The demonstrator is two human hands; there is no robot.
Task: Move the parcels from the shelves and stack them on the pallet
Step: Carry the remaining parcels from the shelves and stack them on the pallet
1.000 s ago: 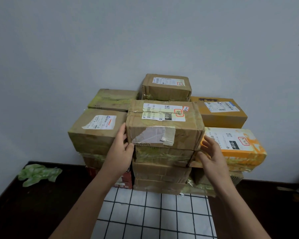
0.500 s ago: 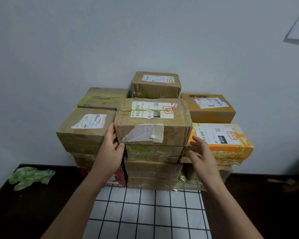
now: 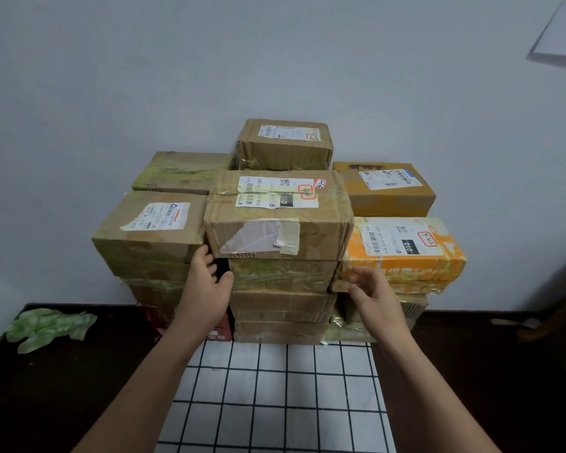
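Fronting parcels: checkered mat, dark floor

Matt brown cardboard parcels bound in glossy, wrinkled tape.

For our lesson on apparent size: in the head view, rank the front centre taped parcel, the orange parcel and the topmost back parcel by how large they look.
1. Front centre taped parcel
2. Orange parcel
3. Topmost back parcel, though it stands farthest from the camera, so its true rank is unsure.

Brown parcels — one orange; white cloth — black grid.
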